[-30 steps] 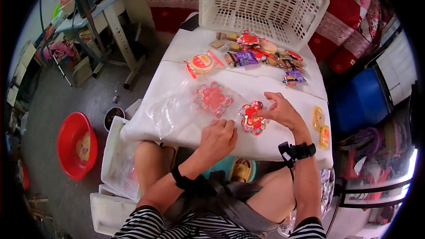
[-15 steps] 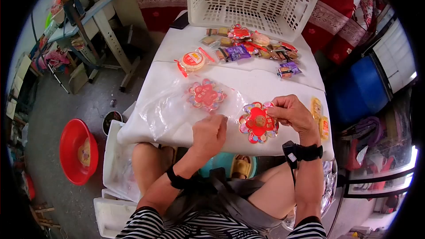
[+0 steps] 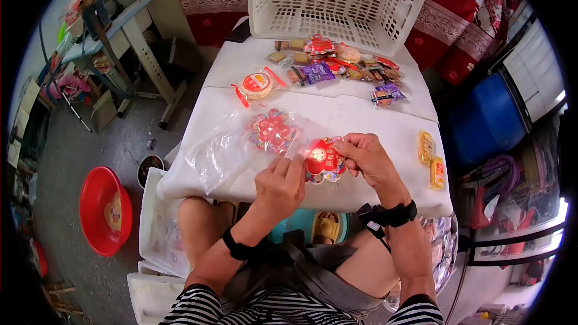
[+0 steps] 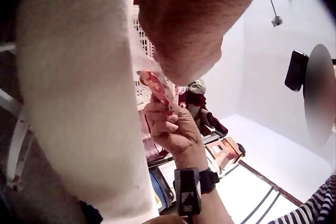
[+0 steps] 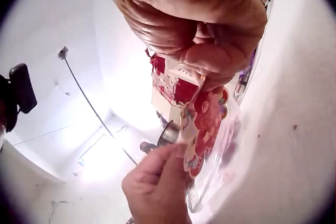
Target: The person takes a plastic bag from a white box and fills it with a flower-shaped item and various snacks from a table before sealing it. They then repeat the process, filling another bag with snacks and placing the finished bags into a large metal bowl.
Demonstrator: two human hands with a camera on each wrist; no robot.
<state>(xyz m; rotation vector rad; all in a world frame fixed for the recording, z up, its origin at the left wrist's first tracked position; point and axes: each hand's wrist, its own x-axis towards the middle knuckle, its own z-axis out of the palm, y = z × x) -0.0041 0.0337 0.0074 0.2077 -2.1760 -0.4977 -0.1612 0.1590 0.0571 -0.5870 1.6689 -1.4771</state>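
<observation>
My right hand (image 3: 368, 159) pinches the upper right edge of a red flower-shaped packet (image 3: 319, 155) with a gold centre and colourful petals. That packet is tilted over the table, its left side at the mouth of a clear plastic bag (image 3: 211, 156). My left hand (image 3: 280, 183), fingers curled, pinches the near edge of the bag's mouth. A second red flower-shaped packet (image 3: 272, 131) shows through the plastic, lying flat in the bag. In the right wrist view, the left hand's thumb and fingers (image 5: 163, 176) meet right beside the packet (image 5: 210, 124).
A white crate (image 3: 337, 6) lies on its side at the table's back, with a pile of wrapped snacks (image 3: 355, 63) before it. A round wrapped cake (image 3: 256, 85) sits left, two yellow packets (image 3: 430, 159) right. A red basin (image 3: 105, 210) stands on the floor.
My right hand took hold of the loose flower-shaped packet, lifted it from the table and brought it left to the bag's mouth. The left hand stayed by the bag.
</observation>
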